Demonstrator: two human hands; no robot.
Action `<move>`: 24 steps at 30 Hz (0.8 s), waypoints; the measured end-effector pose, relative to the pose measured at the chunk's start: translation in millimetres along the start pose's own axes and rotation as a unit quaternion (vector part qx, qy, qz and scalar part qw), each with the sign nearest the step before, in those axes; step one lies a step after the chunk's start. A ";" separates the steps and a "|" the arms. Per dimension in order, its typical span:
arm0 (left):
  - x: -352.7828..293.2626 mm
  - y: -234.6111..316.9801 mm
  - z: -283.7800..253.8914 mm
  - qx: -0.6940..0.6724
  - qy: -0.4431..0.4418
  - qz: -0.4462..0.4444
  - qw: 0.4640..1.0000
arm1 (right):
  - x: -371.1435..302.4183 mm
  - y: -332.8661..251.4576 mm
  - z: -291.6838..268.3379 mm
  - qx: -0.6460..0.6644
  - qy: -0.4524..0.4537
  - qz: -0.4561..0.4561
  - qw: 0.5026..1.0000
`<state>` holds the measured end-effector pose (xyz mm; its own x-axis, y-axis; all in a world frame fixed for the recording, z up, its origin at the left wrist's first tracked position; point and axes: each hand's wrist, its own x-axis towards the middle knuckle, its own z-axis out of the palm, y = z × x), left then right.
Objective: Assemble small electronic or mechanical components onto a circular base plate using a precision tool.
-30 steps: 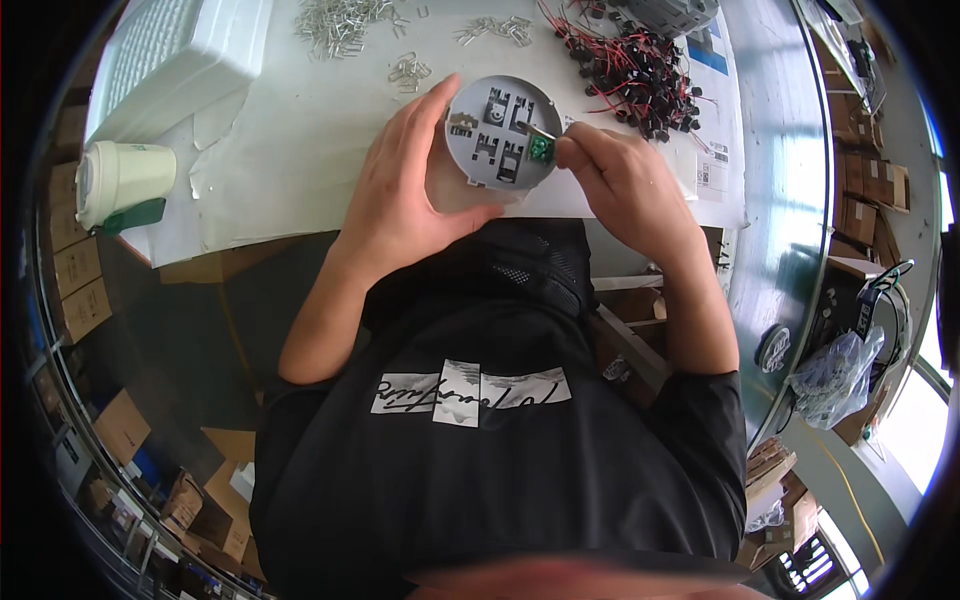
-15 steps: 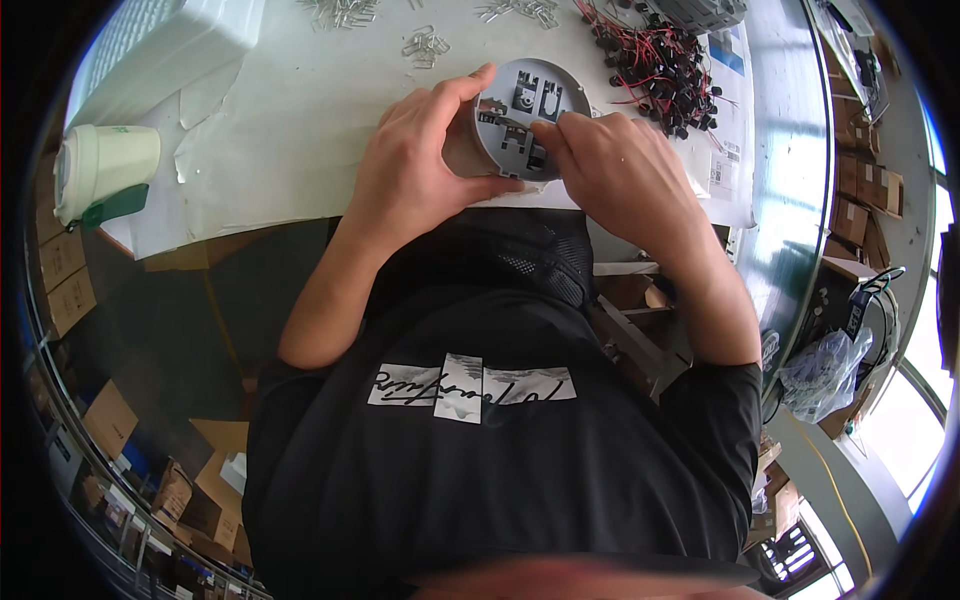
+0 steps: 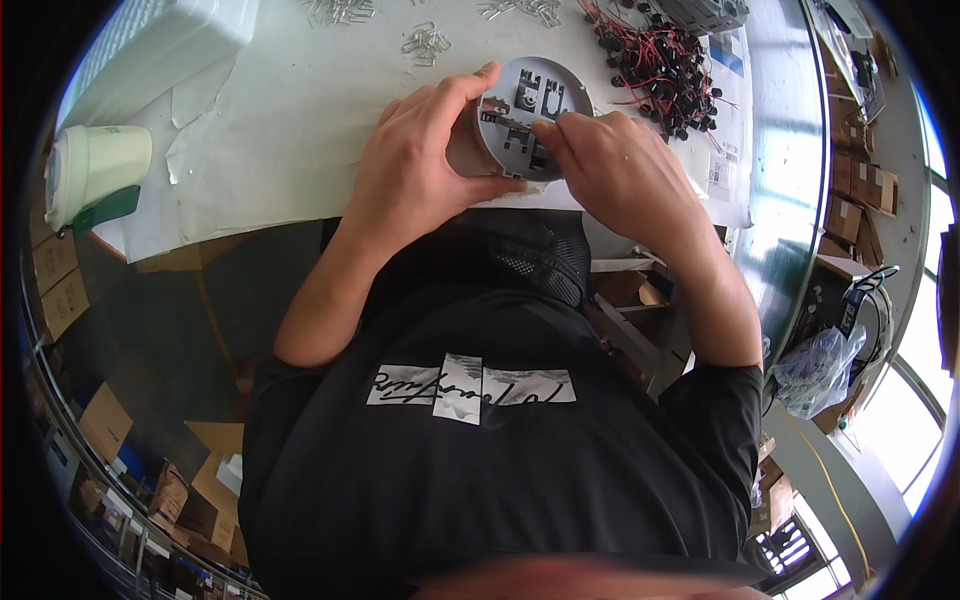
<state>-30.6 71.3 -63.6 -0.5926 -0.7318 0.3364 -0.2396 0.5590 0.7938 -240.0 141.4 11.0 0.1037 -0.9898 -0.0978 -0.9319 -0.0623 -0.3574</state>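
Observation:
A round grey plastic housing (image 3: pixel 548 72) with slots and raised fittings inside is held above the table's near edge. My left hand (image 3: pixel 412 150) grips it from the left, with the index finger at the upper rim and the thumb along the lower rim. From the right, my right hand (image 3: pixel 622 170) reaches over the housing, its thumb and index finger closed together near the middle. A thin strip-like piece shows by those fingertips, but the fingers hide most of it and its kind cannot be made out.
Loose metal clips (image 3: pixel 427 44) lie in small heaps beyond the housing. A pile of black parts with red wires (image 3: pixel 660 75) is at the far right, beside a grey plastic item (image 3: pixel 705 12). A pale lidded cup (image 3: pixel 105 170) and a white ribbed container (image 3: pixel 160 60) stand on the left.
Both hands keep nearly the same grip on the housing, which sits slightly farther right in view. The cup and white container appear a little farther left.

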 end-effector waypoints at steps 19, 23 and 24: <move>0.3 4.3 -3.3 0.014 -0.013 -0.014 1.000 | 12.6 -22.8 -20.1 -0.074 -0.058 -0.023 0.995; -0.5 4.0 -2.7 0.022 -0.009 -0.004 1.000 | 12.5 -28.1 -22.1 -0.091 -0.080 -0.002 0.993; -2.4 2.8 -2.3 0.022 -0.014 -0.005 1.000 | 12.5 -27.3 -22.1 -0.091 -0.081 -0.001 0.993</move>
<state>-28.2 73.8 -61.0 -0.6111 -0.7270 0.3131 -0.2791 0.5681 0.7742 -220.9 127.9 40.0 0.1463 -0.9570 -0.2504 -0.9774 -0.1008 -0.1860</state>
